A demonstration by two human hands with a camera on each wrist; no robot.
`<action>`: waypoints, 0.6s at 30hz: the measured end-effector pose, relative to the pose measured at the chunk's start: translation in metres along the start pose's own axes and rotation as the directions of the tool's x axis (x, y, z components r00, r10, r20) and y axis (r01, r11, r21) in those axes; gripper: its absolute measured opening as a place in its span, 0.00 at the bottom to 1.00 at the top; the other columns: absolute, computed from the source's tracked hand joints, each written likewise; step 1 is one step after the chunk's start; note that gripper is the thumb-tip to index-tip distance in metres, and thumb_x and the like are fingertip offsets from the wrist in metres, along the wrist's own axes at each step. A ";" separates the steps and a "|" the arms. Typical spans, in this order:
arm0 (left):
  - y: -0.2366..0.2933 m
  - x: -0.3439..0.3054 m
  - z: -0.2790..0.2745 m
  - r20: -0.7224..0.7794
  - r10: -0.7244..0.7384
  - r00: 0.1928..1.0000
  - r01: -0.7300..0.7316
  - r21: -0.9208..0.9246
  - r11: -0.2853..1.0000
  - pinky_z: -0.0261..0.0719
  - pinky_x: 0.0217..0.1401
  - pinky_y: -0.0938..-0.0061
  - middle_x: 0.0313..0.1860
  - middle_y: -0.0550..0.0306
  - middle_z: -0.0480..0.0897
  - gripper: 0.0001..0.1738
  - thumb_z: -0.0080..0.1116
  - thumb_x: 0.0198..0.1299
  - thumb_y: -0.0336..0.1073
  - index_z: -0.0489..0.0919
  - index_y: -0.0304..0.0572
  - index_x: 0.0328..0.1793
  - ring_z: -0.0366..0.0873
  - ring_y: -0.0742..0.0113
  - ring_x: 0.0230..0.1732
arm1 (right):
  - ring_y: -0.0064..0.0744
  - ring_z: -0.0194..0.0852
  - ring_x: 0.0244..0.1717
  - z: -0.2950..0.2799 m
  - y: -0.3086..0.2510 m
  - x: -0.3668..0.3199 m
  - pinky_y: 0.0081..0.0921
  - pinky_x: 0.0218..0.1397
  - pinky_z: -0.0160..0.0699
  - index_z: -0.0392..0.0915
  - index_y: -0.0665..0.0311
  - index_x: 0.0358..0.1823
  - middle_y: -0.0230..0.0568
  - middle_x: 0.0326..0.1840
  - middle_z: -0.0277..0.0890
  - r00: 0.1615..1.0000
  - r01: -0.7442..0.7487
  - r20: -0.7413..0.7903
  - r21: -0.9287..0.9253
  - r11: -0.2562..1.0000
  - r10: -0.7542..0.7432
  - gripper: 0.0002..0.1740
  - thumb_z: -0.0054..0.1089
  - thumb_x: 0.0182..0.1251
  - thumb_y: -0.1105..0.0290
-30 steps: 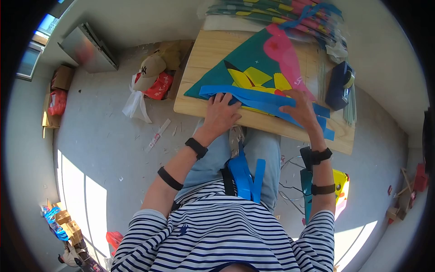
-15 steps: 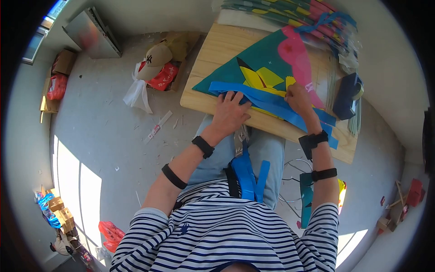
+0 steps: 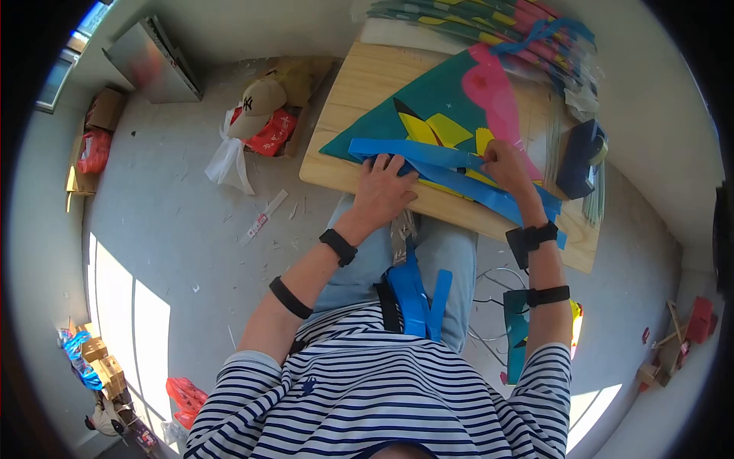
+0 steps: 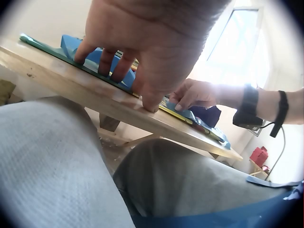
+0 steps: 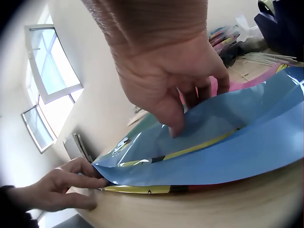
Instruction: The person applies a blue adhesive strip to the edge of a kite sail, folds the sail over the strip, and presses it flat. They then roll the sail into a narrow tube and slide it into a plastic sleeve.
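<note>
A triangular printed sheet (image 3: 413, 107), green with a yellow figure and a pink edge, lies on a wooden table (image 3: 359, 69). Long blue ribbon (image 3: 497, 200) runs along its near edge in two strands. My left hand (image 3: 380, 190) presses down on the ribbon's left part with spread fingers, the thumb at the table's edge. Farther right, my right hand (image 3: 511, 168) pinches the upper strand. In the right wrist view its thumb is on the near face of the blue ribbon (image 5: 223, 114), with the other fingers behind, and that strand stands raised from the lower one.
A dark blue tape dispenser (image 3: 577, 161) and thin pale rods (image 3: 593, 205) are at the table's right. Bundled printed sheets (image 3: 459, 23) lie along the far edge. More blue ribbon (image 3: 409, 298) hangs at the lap. A cap (image 3: 264, 99) sits on a floor box.
My right hand has gone from loosely spread over the ribbon to pinching it, and the upper strand has lifted apart from the lower one. The left hand stays pressed in place.
</note>
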State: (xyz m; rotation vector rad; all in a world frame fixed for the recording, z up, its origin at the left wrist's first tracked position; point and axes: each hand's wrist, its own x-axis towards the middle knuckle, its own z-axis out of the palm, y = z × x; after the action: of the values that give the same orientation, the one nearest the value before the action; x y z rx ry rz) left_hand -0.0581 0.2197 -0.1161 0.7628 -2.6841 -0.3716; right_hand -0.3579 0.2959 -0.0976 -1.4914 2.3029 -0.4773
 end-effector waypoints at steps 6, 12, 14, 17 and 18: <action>0.000 0.000 -0.002 -0.049 0.026 0.998 -0.025 0.017 1.000 0.69 0.69 0.49 0.61 0.54 0.74 0.23 0.73 0.56 0.45 0.87 0.58 0.60 0.69 0.49 0.67 | 0.49 0.86 0.38 -0.012 0.016 -0.013 0.41 0.41 0.81 0.85 0.64 0.41 0.46 0.37 0.87 0.989 -0.067 0.148 0.261 0.963 0.028 0.18 0.79 0.47 0.72; -0.002 0.000 0.003 -0.022 0.023 0.999 -0.023 0.006 1.000 0.69 0.71 0.43 0.64 0.51 0.73 0.23 0.72 0.56 0.46 0.88 0.58 0.59 0.67 0.47 0.69 | 0.49 0.88 0.45 0.007 0.003 -0.048 0.42 0.47 0.84 0.86 0.62 0.41 0.47 0.40 0.88 0.981 -0.178 0.073 -0.010 0.984 0.178 0.19 0.81 0.46 0.68; -0.001 0.000 0.001 0.013 0.004 1.000 -0.005 0.022 1.000 0.69 0.71 0.48 0.64 0.54 0.73 0.24 0.72 0.57 0.45 0.87 0.59 0.61 0.68 0.49 0.68 | 0.49 0.88 0.47 0.008 -0.002 -0.053 0.42 0.48 0.84 0.86 0.62 0.41 0.48 0.40 0.88 0.981 -0.189 0.025 -0.053 0.980 0.191 0.19 0.82 0.46 0.68; 0.000 0.000 0.001 -0.018 0.011 1.000 -0.010 0.046 0.999 0.69 0.71 0.47 0.64 0.54 0.73 0.24 0.72 0.57 0.46 0.87 0.60 0.62 0.68 0.49 0.68 | 0.51 0.87 0.49 0.012 -0.005 -0.054 0.44 0.49 0.83 0.86 0.61 0.39 0.48 0.41 0.88 0.977 -0.213 0.015 -0.047 0.976 0.214 0.18 0.81 0.46 0.68; 0.000 0.000 0.001 -0.018 0.010 1.000 -0.009 0.047 0.999 0.69 0.71 0.47 0.64 0.54 0.73 0.24 0.72 0.57 0.46 0.87 0.60 0.62 0.68 0.49 0.68 | 0.51 0.86 0.48 0.013 -0.005 -0.054 0.44 0.49 0.83 0.86 0.61 0.38 0.47 0.42 0.88 0.977 -0.213 0.017 -0.045 0.976 0.214 0.17 0.81 0.46 0.69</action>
State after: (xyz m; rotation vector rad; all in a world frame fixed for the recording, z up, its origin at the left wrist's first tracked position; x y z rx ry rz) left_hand -0.0580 0.2199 -0.1172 0.7623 -2.6871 -0.2991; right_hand -0.3277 0.3427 -0.1005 -1.2410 2.4346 -0.3521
